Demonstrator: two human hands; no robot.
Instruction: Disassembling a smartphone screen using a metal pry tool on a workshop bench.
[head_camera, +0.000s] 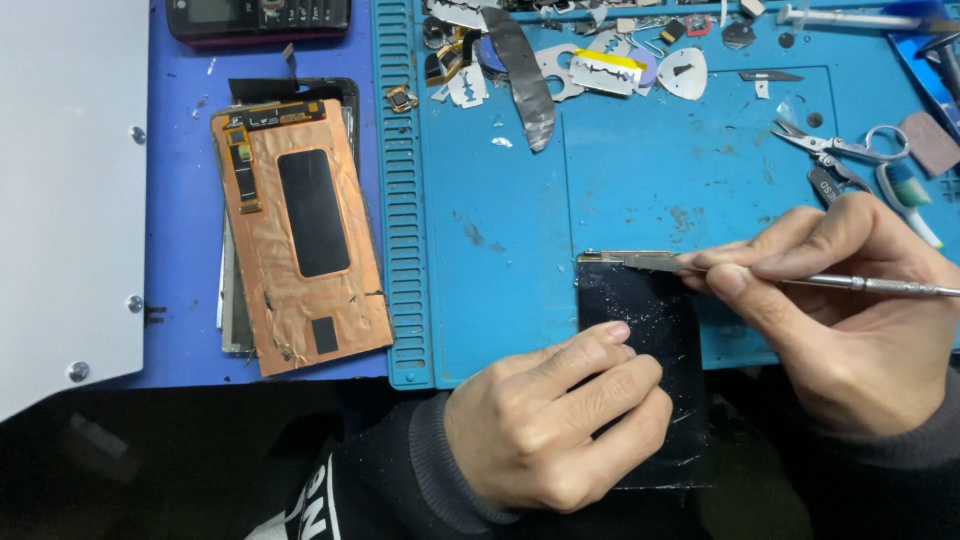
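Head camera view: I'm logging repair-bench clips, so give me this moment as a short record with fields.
Setting: blue work mat on a bench
Left hand: pressing down on a black glass panel, fingers curled
Right hand: gripping a thin metal tool, its flat tip at the panel's top edge
Panel state: speckled with pale debris, lying flat and overhanging the mat's near edge
Left of mat: copper-backed screen on a stack of parts
Far side: razor blades, scissors, scraps
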